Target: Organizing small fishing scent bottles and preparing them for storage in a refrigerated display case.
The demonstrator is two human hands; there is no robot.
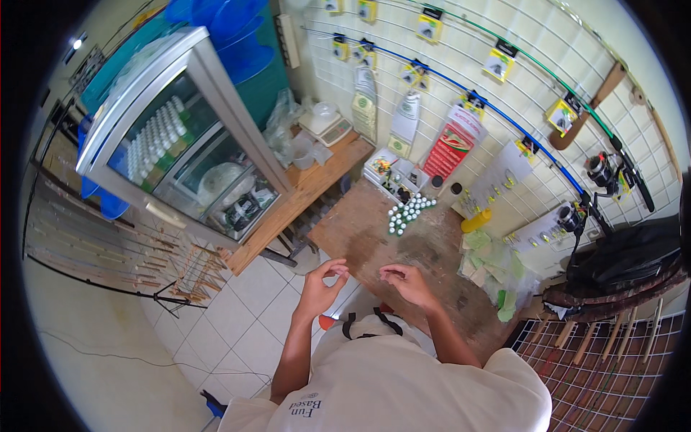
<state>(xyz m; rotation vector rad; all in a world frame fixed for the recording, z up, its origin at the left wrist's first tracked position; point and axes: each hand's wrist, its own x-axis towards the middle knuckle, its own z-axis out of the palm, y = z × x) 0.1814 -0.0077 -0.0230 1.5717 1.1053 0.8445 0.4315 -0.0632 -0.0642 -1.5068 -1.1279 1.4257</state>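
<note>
My left hand (322,286) is held up before my body near the table's front edge, its fingers bent and the thumb apart, with nothing seen in it. Opposite it, my right hand (410,285) hovers over the near part of the brown wooden table (360,234), fingers loosely curved and also holding nothing visible. A gap separates the two hands. Beyond them stands a cluster of several small bottles (407,214) with white caps and green lower parts. Behind the cluster sits a white divided box (392,178) of small items.
A yellow bottle (476,221) and a heap of pale green packets (492,268) lie to the right. Two dark-capped containers (437,182) stand near the wall. At left, a glass-door cabinet (194,144) and a white scale (325,124) rest on a wooden bench (320,173). Fishing rods (497,108) hang on the wall grid.
</note>
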